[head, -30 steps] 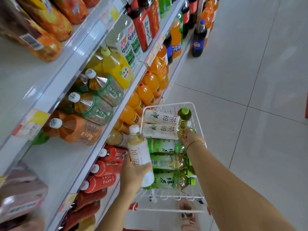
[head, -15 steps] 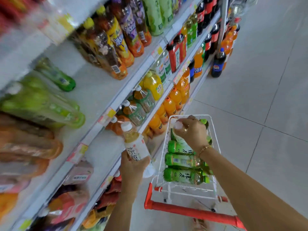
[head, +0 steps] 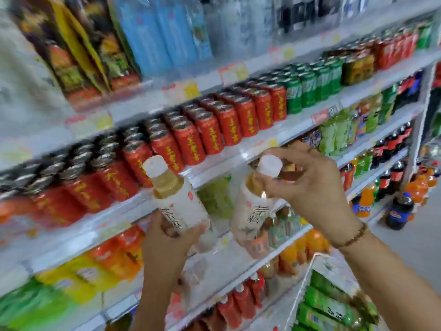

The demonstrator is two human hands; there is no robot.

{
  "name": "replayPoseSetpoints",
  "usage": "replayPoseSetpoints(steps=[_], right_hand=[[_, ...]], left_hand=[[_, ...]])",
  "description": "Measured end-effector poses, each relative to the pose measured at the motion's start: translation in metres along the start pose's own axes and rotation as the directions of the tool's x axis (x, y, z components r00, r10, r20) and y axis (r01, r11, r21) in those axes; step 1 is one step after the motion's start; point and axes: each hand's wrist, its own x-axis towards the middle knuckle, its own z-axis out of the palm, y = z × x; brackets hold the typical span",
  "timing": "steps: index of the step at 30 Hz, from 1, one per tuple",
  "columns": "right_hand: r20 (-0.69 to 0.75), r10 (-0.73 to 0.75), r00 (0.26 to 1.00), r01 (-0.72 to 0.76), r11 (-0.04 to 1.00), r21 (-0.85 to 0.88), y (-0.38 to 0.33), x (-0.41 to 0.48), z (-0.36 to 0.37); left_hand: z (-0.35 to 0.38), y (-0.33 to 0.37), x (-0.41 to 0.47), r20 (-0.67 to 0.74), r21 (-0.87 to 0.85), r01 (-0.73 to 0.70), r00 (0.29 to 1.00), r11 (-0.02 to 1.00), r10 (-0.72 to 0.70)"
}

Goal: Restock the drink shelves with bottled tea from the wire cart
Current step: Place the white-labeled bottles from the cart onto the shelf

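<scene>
So, two tea bottles are held up in front of the shelves [head: 262, 145]. The left tea bottle [head: 177, 199] has a white cap, pale amber tea showing at the shoulder, and a white label with black brush-style characters running down it. They're too smeared to read. There's a small red stamp mark near the top of the label. The left hand [head: 167, 244] grips it from below, fingers and thumb wrapped round the lower part of the label, with the cap leaning a bit left.

The right tea bottle [head: 250, 218] looks like the same kind, with a white cap, white label and black characters that are just as blurry. The right hand [head: 312, 185] pinches it up at the cap and neck, so the body hangs below the fingers at a tilt. A beaded bracelet [head: 353, 237] is on that wrist. The two bottles are near each other but apart.

Behind them one shelf carries rows of red cans [head: 214, 130] with yellow vertical characters I can't make out. Green cans [head: 310, 89] sit further right. Orange bottles [head: 312, 240] sit on a lower shelf.

Bottom right is the wire cart [head: 299, 292], with green-labelled bottles [head: 329, 304] lying in it. A dark bottle with a blue label [head: 398, 212] stands down low at the far end.
</scene>
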Motion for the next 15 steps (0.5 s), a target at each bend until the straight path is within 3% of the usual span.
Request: replayPoseSetpoints(steps=[4, 9, 12, 15], right_hand=[[0.051, -0.068, 0.996, 0.056, 0.976, 0.212, -0.085, 0.053, 0.029], [0.191, -0.168, 0.967, 0.097, 0.937, 0.336, -0.176, 0.106, 0.072], [0.169, -0.272, 0.947, 0.193, 0.906, 0.378, -0.228, 0.132, 0.104], [0.134, -0.256, 0.957, 0.195, 0.915, 0.353, -0.272, 0.167, 0.147]], left_hand=[[-0.074, 0.057, 0.009, -0.148, 0.026, -0.101, 0.983, 0.995, 0.104], [-0.165, 0.103, 0.017, -0.326, 0.095, -0.185, 0.923, 0.978, 0.206], [-0.211, 0.123, 0.024, -0.425, 0.095, -0.229, 0.871, 0.969, 0.248], [-0.248, 0.137, 0.045, -0.467, 0.131, -0.294, 0.824, 0.947, 0.321]])
